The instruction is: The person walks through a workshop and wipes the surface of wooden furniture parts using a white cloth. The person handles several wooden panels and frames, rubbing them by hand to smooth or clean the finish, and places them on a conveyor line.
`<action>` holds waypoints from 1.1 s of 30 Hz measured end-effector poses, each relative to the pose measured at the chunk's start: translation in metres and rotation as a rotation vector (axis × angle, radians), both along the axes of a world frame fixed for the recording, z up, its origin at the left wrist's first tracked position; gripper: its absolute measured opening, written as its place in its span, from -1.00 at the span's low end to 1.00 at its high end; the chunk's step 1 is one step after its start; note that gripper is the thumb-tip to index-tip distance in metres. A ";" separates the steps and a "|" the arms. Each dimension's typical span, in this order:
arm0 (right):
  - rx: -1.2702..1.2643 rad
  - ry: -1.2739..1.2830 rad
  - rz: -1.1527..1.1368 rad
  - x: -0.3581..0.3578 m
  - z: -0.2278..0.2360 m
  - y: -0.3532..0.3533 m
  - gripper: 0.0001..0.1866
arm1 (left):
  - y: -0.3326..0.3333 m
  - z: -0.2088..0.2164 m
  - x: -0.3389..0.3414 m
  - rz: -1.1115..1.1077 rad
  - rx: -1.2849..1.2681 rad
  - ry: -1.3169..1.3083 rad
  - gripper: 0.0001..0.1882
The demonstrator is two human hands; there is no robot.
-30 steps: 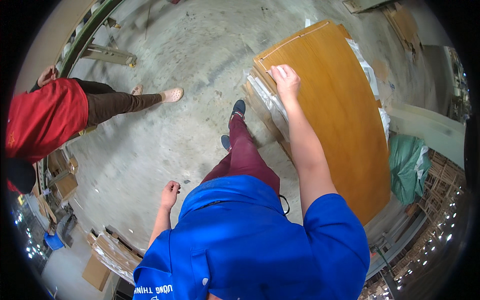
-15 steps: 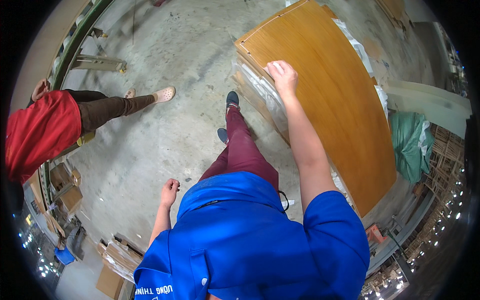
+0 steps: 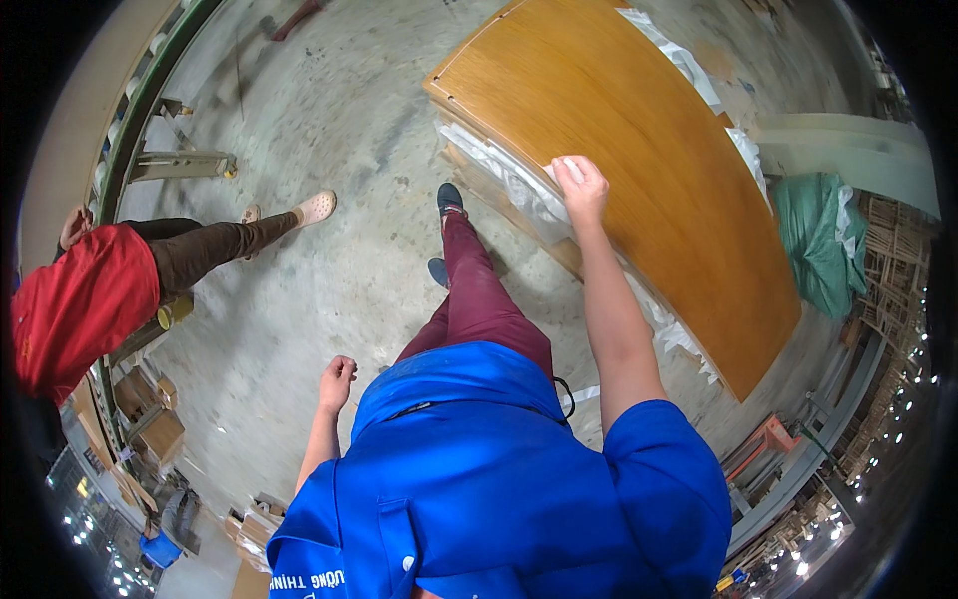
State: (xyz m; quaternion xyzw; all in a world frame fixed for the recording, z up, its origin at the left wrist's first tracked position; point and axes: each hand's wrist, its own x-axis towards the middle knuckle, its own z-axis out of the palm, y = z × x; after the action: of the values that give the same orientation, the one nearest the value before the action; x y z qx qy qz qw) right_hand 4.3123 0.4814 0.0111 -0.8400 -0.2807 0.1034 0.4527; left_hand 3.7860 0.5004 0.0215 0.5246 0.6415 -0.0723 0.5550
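Observation:
My right hand (image 3: pixel 584 190) is over the near left edge of a brown wooden panel (image 3: pixel 639 130), its fingers pinched round a small white piece (image 3: pixel 571 170) whose kind I cannot make out. The large, flat panel tops a stack, with white wrapping sheets (image 3: pixel 519 185) sticking out along its side. A line of white thread or tape with small dark marks runs along the panel's far left corner. My left hand (image 3: pixel 337 384) hangs low beside my hip, away from the stack. Its fingers are curled in, with nothing visible in them.
A person in a red shirt (image 3: pixel 90 299) stands at the left beside a green-edged roller conveyor (image 3: pixel 150 90). Past the stack on the right are a green sack (image 3: pixel 818 245) and a pale beam (image 3: pixel 848 155). Cardboard boxes (image 3: pixel 160 434) lie at lower left on the concrete floor.
The wooden stack has shifted left and up in view as I move along it. My right hand has come slightly down and nearer along its edge. My left hand stays low.

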 end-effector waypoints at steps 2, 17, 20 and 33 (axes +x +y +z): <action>0.017 0.008 -0.035 0.001 0.000 -0.017 -0.79 | 0.002 0.000 0.003 -0.019 0.007 -0.002 -0.76; 0.042 0.031 -0.135 0.011 0.004 -0.074 -0.78 | 0.017 0.001 0.015 -0.198 -0.001 0.030 -0.74; 0.014 -0.008 -0.150 0.011 0.004 -0.074 -0.78 | 0.026 -0.003 0.021 -0.243 0.022 0.024 -0.75; 0.002 -0.019 -0.181 0.022 0.005 -0.110 -0.76 | 0.019 -0.008 0.078 -0.369 -0.015 0.003 -0.77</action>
State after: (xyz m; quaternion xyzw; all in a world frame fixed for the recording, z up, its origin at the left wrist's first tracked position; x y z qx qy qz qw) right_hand 4.3345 0.3716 0.0163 -0.8624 -0.2080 0.0537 0.4584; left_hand 3.8639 0.5190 0.0132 0.6292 0.5345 -0.1786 0.5353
